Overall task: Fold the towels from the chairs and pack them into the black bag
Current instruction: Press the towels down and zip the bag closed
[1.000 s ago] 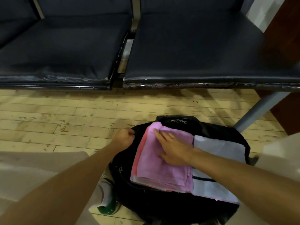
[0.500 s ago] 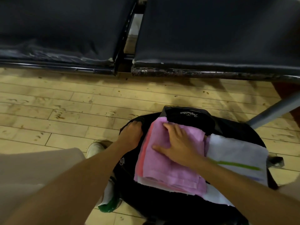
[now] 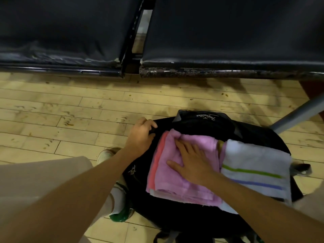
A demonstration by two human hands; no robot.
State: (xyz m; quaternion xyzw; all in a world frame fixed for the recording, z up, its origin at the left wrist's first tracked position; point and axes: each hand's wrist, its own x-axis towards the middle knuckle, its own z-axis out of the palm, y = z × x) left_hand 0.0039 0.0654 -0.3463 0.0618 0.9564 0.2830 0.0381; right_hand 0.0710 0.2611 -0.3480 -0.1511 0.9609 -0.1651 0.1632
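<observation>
Pressing flat on the purple towel at lower centre, the right hand has slid from the stack's far corner to its middle in the last second, fingers straight and clutching nothing. The left hand still curls round the rim of the black bag, holding it open. The chairs across the top show no towels, and the white striped towel lies alongside, so packing looks nearly done.

Probably a waiting area or sports hall, though little of the room shows; two dark padded vinyl seats stand side by side on a black metal frame, front edges cracked and peeling; a slanted grey metal leg meets a pale, scuffed wooden plank floor.
</observation>
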